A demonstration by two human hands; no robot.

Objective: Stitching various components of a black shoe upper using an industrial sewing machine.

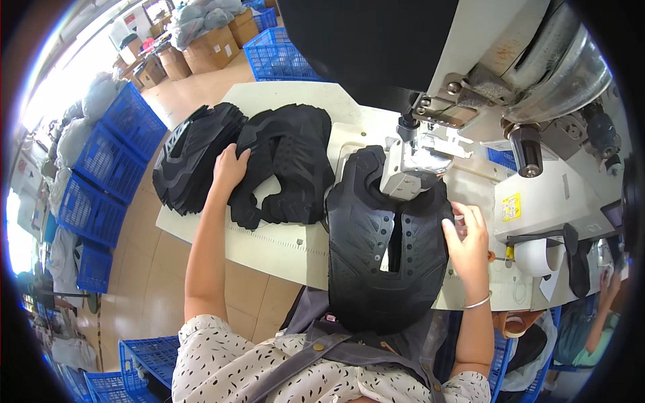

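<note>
Black shoe uppers (pixel 356 282) lie under the sewing machine's head, with their near end hanging over the table's front edge toward me. A long opening runs down their middle, with eyelet holes on both sides. My right hand (pixel 468 242) is at their right edge, its thumb touching it and its fingers spread. Farther left lie two fanned piles of black uppers, a left pile (pixel 195 164) and a middle pile (pixel 299 144). My left hand (pixel 232 168) is where these piles meet, fingers bent and closed at an upper's edge; its fingertips are partly hidden.
The machine's presser area (pixel 416 168) stands over the uppers' far end. The pale table (pixel 282 252) has a ruler scale along its front. Right of it are a white machine housing (pixel 551 198) and a white roll (pixel 537 257). Blue crates (pixel 101 164) and cardboard boxes (pixel 211 50) stand beyond.
</note>
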